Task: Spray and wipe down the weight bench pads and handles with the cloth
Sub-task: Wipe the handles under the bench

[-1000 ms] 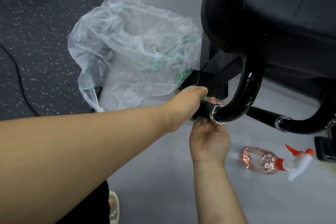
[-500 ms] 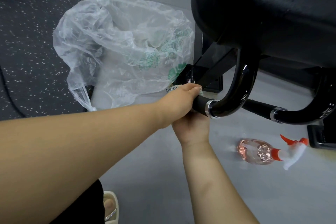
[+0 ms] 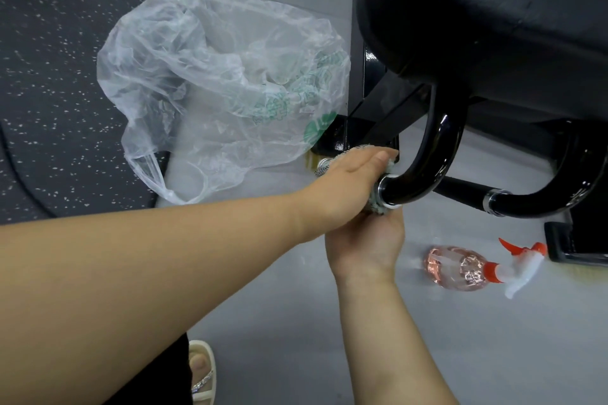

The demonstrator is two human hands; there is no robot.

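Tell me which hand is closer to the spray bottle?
Right. The right hand, under the handle, is left of the spray bottle; the left hand grips the cloth above, farther.

A person's left hand (image 3: 348,187) grips a grey cloth (image 3: 378,205) around the end of a weight bench's curved black handle (image 3: 437,161), with the right hand (image 3: 368,240) just beneath, fingers hidden. A pink spray bottle (image 3: 460,268) lies on the floor (image 3: 296,322) below the handle, and a crumpled plastic bag (image 3: 214,85) lies left of it.

Glossy black chrome-ringed handle (image 3: 441,154), matt black vinyl-look pad (image 3: 510,26)
Grey cloth (image 3: 376,204) nubby fabric; bag (image 3: 214,82) thin, crinkled clear plastic; spray bottle (image 3: 460,268) clear plastic; mat (image 3: 49,76) rough, speckled
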